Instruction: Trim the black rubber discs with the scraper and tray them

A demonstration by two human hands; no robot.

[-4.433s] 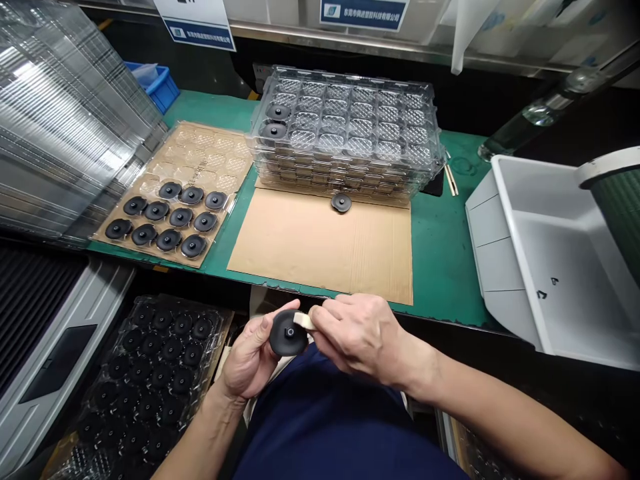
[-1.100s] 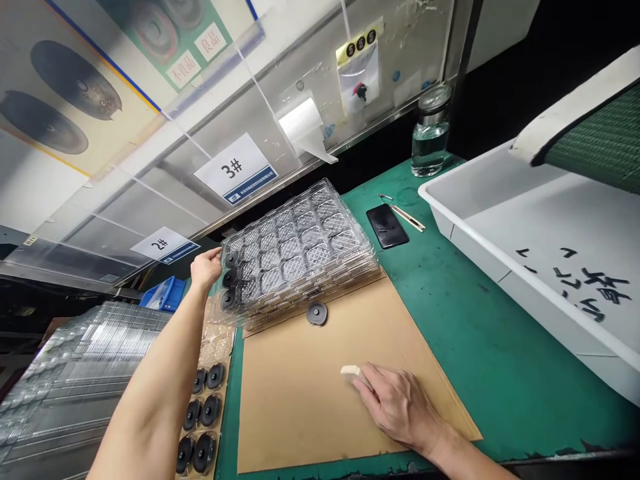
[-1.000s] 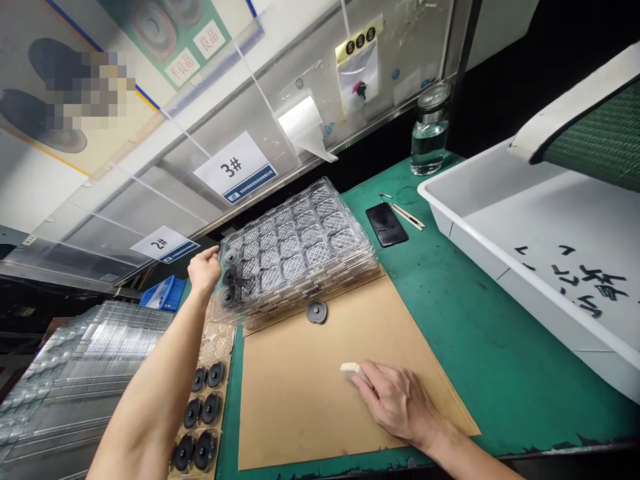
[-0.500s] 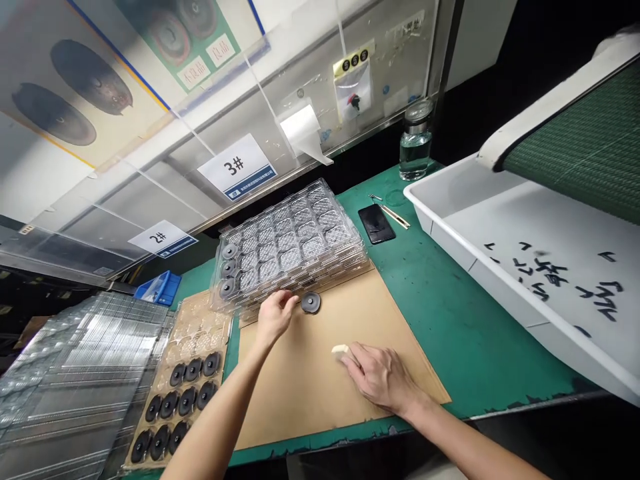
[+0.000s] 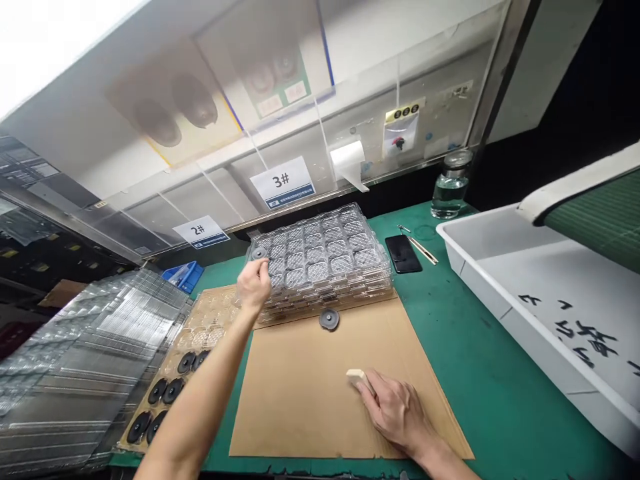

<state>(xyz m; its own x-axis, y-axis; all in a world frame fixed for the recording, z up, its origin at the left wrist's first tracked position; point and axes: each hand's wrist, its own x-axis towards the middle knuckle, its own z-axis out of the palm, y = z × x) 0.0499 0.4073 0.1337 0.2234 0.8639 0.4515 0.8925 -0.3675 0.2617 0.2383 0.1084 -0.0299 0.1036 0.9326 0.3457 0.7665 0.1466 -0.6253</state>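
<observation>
My left hand point(image 5: 254, 283) is closed at the left side of the stacked clear trays point(image 5: 320, 257), its fingertips near a dark round part point(image 5: 259, 253) in a pocket; what it holds, if anything, is hidden. My right hand point(image 5: 395, 407) rests low over the cardboard sheet point(image 5: 300, 393), closed around a small cream-coloured block point(image 5: 356, 376). Another dark round part point(image 5: 329, 320) lies on the cardboard just in front of the trays.
A tray with dark round parts point(image 5: 173, 391) and a pile of clear trays point(image 5: 90, 367) lie at left, a blue box point(image 5: 185, 275) behind. A phone point(image 5: 403, 254), tweezers point(image 5: 423, 249), glass jar point(image 5: 450, 187) and white bin point(image 5: 500, 293) are at right.
The view has shifted. My left hand has moved from beside the round part on the cardboard up to the left side of the stacked trays. My right hand still holds the block.
</observation>
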